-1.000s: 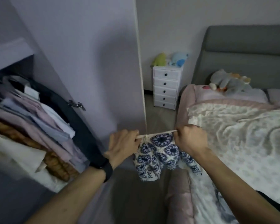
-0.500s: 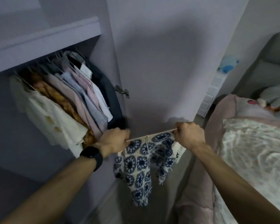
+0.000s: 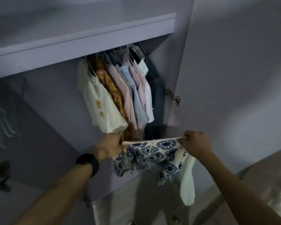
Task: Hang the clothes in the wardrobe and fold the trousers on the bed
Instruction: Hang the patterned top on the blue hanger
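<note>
A white garment with blue flower rings (image 3: 152, 158) hangs from a pale hanger bar stretched between my hands. My left hand (image 3: 109, 146) grips the bar's left end; a black watch sits on that wrist. My right hand (image 3: 195, 144) pinches the right end together with the cloth. A plain white sleeve (image 3: 187, 185) dangles below on the right. I hold it just below the open wardrobe (image 3: 81, 41), where several shirts (image 3: 120, 95) hang in a tight row under the shelf.
The wardrobe's open door (image 3: 234, 70) stands at the right with a metal hinge (image 3: 173, 96). To the left of the hanging row the rail space is dark and bare. A strip of the bed (image 3: 276, 192) shows at the lower right.
The view has swung left and up, from the bed and drawers to the wardrobe's inside. Both hands kept their hold and carried the garment toward the hanging shirts.
</note>
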Demonstrator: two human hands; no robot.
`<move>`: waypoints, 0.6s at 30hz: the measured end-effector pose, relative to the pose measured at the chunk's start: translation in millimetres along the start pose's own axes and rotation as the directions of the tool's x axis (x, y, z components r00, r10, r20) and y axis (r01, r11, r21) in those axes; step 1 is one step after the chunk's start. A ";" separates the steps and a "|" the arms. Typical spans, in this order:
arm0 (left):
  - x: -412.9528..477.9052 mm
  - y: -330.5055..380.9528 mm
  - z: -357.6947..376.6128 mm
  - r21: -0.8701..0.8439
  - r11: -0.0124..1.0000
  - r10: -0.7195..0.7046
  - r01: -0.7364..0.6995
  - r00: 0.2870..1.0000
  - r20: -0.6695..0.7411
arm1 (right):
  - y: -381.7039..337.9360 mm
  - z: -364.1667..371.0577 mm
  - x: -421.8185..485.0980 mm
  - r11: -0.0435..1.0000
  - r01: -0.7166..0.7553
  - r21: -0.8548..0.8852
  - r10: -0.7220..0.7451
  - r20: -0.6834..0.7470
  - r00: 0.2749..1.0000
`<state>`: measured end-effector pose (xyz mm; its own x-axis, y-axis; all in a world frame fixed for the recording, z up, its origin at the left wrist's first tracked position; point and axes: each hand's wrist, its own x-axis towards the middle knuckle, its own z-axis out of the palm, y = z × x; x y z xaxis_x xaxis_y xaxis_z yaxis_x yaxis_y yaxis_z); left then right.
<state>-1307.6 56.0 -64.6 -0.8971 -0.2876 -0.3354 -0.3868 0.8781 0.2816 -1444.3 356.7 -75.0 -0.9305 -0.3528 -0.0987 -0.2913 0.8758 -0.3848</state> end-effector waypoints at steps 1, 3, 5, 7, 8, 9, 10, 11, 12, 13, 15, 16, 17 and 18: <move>-4.8 -4.4 -1.5 0.053 0.997 -0.051 0.053 0.998 -0.034 | -2.8 1.9 9.1 0.999 0.043 -0.023 -0.043 0.023 0.999; -15.3 -9.5 0.5 0.071 0.988 -0.123 0.134 0.982 -0.145 | -9.2 8.3 19.9 0.991 0.127 -0.034 -0.127 0.010 0.992; -24.6 -8.7 0.7 0.107 0.954 -0.237 0.279 0.925 -0.296 | -18.9 11.5 31.9 0.980 0.198 0.016 -0.197 -0.044 0.979; -34.2 -7.7 0.6 0.039 0.896 -0.404 0.442 0.850 -0.337 | -27.4 12.8 42.5 0.962 0.265 0.063 -0.262 -0.047 0.964; -39.1 -8.2 -2.0 -0.011 0.860 -0.487 0.510 0.815 -0.315 | -32.0 13.1 46.4 0.954 0.290 0.076 -0.289 -0.032 0.957; -48.1 -8.4 -1.6 -0.035 0.818 -0.558 0.574 0.778 -0.287 | -36.3 14.9 49.1 0.947 0.309 0.085 -0.311 0.012 0.950; -54.9 -10.2 -1.3 -0.029 0.798 -0.584 0.602 0.760 -0.283 | -40.8 15.5 50.8 0.945 0.314 0.095 -0.320 0.055 0.946; -61.8 -11.9 -1.4 -0.032 0.785 -0.599 0.619 0.746 -0.291 | -45.6 15.6 51.3 0.943 0.312 0.114 -0.322 0.078 0.944; -68.8 -13.9 -0.4 -0.077 0.782 -0.612 0.619 0.736 -0.290 | -51.2 15.3 50.7 0.939 0.312 0.144 -0.327 0.091 0.941; -75.0 -14.7 -1.5 -0.198 0.785 -0.619 0.587 0.741 -0.259 | -56.6 15.2 50.9 0.935 0.301 0.189 -0.324 0.106 0.940; -85.4 -13.7 -5.9 -0.575 0.674 -0.634 0.464 0.763 -0.126 | -68.0 14.3 54.8 0.914 0.255 0.315 -0.320 0.174 0.931; -90.8 -12.5 -9.0 -0.699 0.572 -0.637 0.429 0.769 -0.049 | -74.4 13.1 56.2 0.898 0.223 0.380 -0.322 0.220 0.921; -98.9 -12.2 -11.4 -0.757 0.512 -0.617 0.407 0.787 0.007 | -81.1 12.8 56.6 0.880 0.185 0.437 -0.325 0.271 0.906; -105.5 -12.7 -13.9 -0.760 0.516 -0.577 0.395 0.816 0.032 | -86.8 12.0 57.2 0.867 0.162 0.471 -0.331 0.304 0.893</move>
<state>-1211.0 69.9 -20.3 -0.5022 -0.7291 -0.4650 -0.7159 0.0488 0.6965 -1469.6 256.5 -58.3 -0.6671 -0.7053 -0.2396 -0.2985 0.5478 -0.7816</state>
